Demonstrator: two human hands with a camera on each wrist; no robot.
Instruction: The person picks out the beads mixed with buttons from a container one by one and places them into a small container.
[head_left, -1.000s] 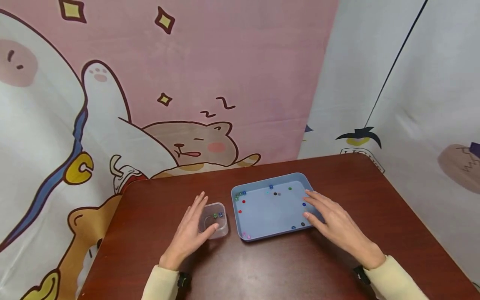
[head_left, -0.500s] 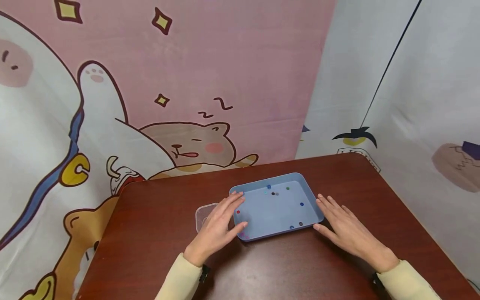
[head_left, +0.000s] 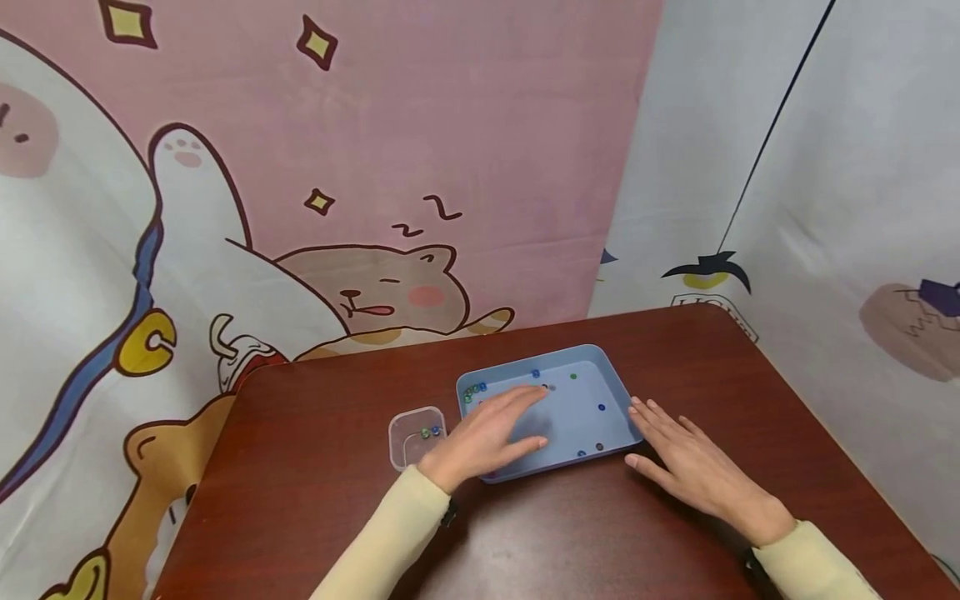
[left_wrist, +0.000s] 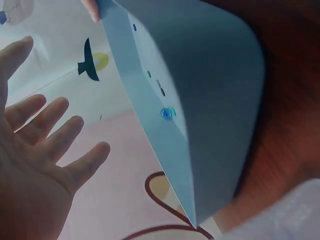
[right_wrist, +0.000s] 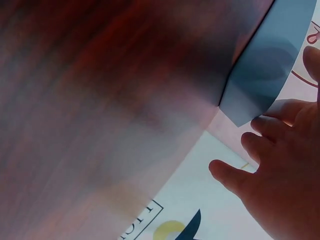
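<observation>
A shallow blue tray (head_left: 562, 425) holds several small beads, among them a dark blue bead (head_left: 602, 407), a green bead (head_left: 573, 377) and a cluster of green and blue beads (head_left: 472, 391) in the back left corner. My left hand (head_left: 487, 435) hovers over the tray's left half with fingers extended, hiding some beads below. In the left wrist view its palm and spread fingers (left_wrist: 64, 139) hold nothing, and a shiny blue bead (left_wrist: 166, 113) shows beyond the tray wall. My right hand (head_left: 701, 471) has straight fingers, the fingertips right at the tray's right rim.
Left of the tray stands a small clear plastic container (head_left: 402, 427) with a green bead (head_left: 425, 433) and a blue bead (head_left: 436, 431) inside. The brown wooden table (head_left: 315, 467) ends at a printed cartoon curtain (head_left: 525, 167) behind.
My left hand has moved right from over the clear container to over the tray. My right hand has drawn back slightly from above the tray to its right rim.
</observation>
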